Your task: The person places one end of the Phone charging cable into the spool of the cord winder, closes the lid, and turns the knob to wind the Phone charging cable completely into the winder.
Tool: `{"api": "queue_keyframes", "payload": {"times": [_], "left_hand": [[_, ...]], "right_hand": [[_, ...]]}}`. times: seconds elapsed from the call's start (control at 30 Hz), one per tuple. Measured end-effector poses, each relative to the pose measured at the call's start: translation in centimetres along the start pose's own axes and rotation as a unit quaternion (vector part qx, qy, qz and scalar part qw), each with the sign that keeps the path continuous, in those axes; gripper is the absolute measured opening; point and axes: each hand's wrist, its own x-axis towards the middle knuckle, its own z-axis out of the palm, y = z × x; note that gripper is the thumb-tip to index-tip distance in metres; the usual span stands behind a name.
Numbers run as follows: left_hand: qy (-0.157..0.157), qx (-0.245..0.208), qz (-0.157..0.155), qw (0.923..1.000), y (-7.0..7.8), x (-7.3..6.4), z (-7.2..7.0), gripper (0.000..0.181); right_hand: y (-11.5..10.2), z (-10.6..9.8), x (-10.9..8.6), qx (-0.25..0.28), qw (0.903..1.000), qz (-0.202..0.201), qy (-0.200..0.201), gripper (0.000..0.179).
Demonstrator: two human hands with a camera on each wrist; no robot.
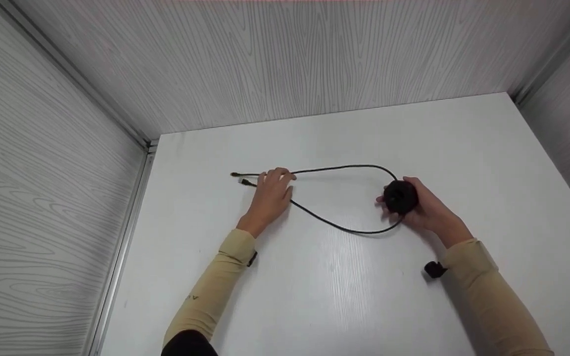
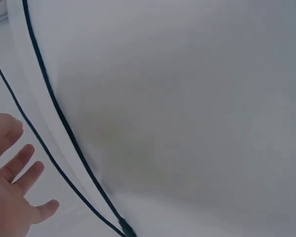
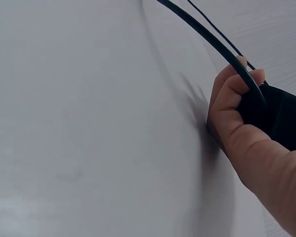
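A round black cable winder-like piece (image 1: 401,197), its exact kind unclear, is held in my right hand (image 1: 428,207), with the thumb and fingers around its sides. From it two strands of thin black cable (image 1: 334,169) run left in a wide loop. My left hand (image 1: 271,195) reaches over both strands near their ends, fingers spread and loosely bent. Past it lie a plug with a yellowish tip (image 1: 235,174) and a second plug with a pale metal end (image 1: 245,182). The left wrist view shows the fingers (image 2: 27,175) apart, close to the cable; whether they touch it is unclear.
A white table (image 1: 314,282) lies under both hands. Grey wood-grain panels (image 1: 290,59) rise at its back and on both sides. A small black device (image 1: 434,269) sits at the right wrist, and both strands of cable stretch between the hands.
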Motion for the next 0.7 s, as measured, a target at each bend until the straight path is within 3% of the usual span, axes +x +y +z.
{"api": "queue_keyframes", "payload": {"times": [0.17, 0.37, 0.53, 0.7], "left_hand": [[-0.004, 0.004, 0.096, 0.9953, 4.7, 0.2, 0.5, 0.022], [-0.003, -0.001, 0.168, 0.9858, 8.9, 0.4, 1.5, 0.018], [0.018, -0.015, 0.215, 0.9763, 11.3, 0.6, 2.8, 0.018], [0.038, -0.015, 0.231, 0.9722, 12.5, 0.9, 4.1, 0.022]], "right_hand": [[1.3, 1.3, 0.9, -0.001, 0.9998, 0.002, -0.017, 0.052], [2.5, 2.6, 1.9, 0.003, 0.9995, 0.000, -0.032, 0.051], [3.1, 3.3, 2.6, 0.003, 0.9999, -0.004, -0.016, 0.053], [3.9, 4.1, 2.9, -0.011, 0.9990, -0.027, 0.035, 0.047]]}}
